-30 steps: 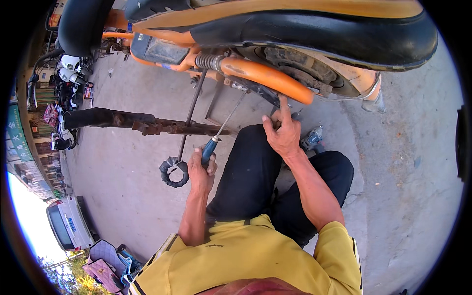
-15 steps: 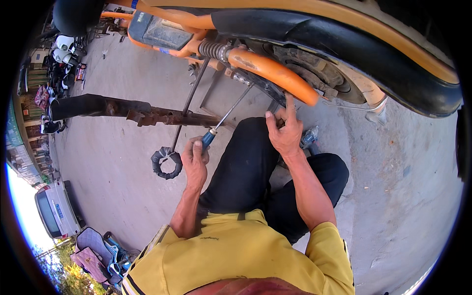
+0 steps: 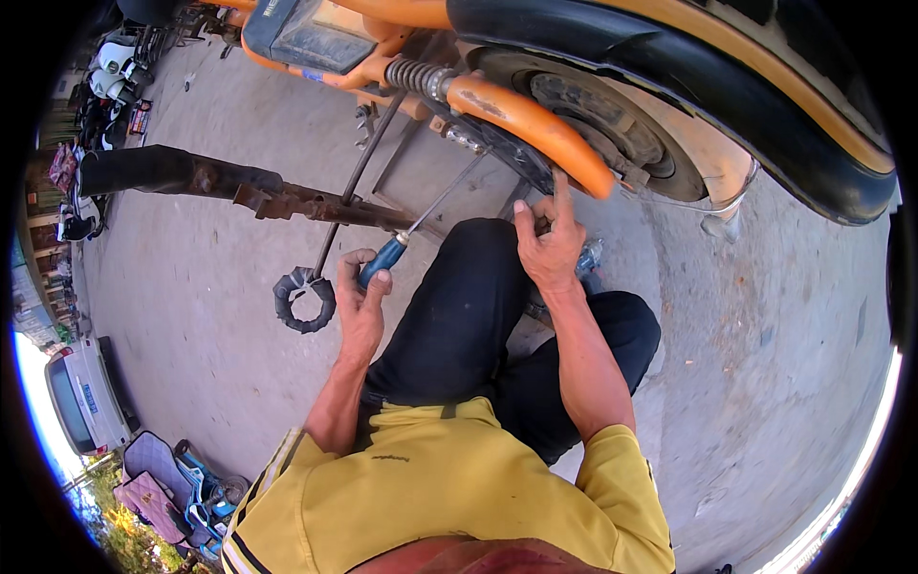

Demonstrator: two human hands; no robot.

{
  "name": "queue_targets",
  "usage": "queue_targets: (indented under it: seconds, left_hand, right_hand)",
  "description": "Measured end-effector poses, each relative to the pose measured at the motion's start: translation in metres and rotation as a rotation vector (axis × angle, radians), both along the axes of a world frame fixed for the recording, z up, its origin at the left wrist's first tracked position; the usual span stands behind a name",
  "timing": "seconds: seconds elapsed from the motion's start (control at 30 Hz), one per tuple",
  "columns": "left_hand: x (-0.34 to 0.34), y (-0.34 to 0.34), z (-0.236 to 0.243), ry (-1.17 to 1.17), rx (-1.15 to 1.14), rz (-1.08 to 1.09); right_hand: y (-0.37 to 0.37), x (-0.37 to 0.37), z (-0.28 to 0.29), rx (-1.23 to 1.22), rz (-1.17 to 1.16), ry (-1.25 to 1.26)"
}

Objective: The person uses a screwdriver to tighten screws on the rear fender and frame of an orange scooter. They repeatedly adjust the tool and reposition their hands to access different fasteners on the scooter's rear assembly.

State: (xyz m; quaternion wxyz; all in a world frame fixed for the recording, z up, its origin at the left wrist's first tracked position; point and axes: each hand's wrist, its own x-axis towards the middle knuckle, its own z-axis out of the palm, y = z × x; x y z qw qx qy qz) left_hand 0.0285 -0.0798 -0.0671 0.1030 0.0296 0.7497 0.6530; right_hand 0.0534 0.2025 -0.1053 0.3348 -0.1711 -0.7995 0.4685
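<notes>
My left hand [image 3: 356, 311] is closed around the blue handle of a screwdriver [image 3: 383, 262]. Its thin metal shaft slants up and right, and the tip reaches the black cover [image 3: 502, 148] below an orange tube [image 3: 531, 124] of an orange-and-black two-wheeler. Whether the tip sits in a screw is too small to tell. At the lower end of that tube, my right hand [image 3: 552, 247] has its index finger stretched up against the cover's edge. The thumb stands apart, while the other fingers curl inward, partly hidden.
A rusty metal bar with a black sleeve [image 3: 182, 177] and a rod ending in a black wrapped ring [image 3: 304, 300] are at my left. The wheel [image 3: 622, 129] and black mudguard [image 3: 688, 105] are above right. A parked vehicle [image 3: 89, 397] stands far left.
The left hand has shifted slightly left and its fingers have loosened and re-set on the screwdriver handle. My right hand keeps its place at the cover. The whole view has shifted a little.
</notes>
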Motion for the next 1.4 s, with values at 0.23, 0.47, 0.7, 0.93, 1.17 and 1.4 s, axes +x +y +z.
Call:
queue_targets:
  seconds: [0.23, 0.47, 0.7, 0.93, 1.17, 1.4]
  left_hand:
    - [-0.007, 0.007, 0.014, -0.173, 0.126, 0.067]
    - [-0.007, 0.004, 0.012, -0.118, -0.007, 0.009]
    - [-0.008, 0.005, 0.01, 0.322, -0.497, -0.159]
    - [-0.021, 0.0, 0.007, -0.402, 0.139, -0.125]
    - [-0.023, -0.001, 0.004, -0.371, 0.013, -0.167]
    - [-0.026, 0.001, 0.005, -0.11, -0.234, -0.192]
  right_hand:
    - [-0.006, 0.0, 0.004, -0.061, -0.017, -0.003]
    - [-0.004, 0.002, 0.007, -0.072, 0.0, -0.025]
    - [-0.003, -0.002, 0.007, -0.039, -0.033, -0.016]
    - [-0.008, 0.003, 0.022, 0.013, -0.082, -0.12]
    - [0.025, -0.011, 0.112, 0.419, -0.065, 0.025]
    - [0.089, -0.103, 0.107, -0.032, 0.28, -0.626]
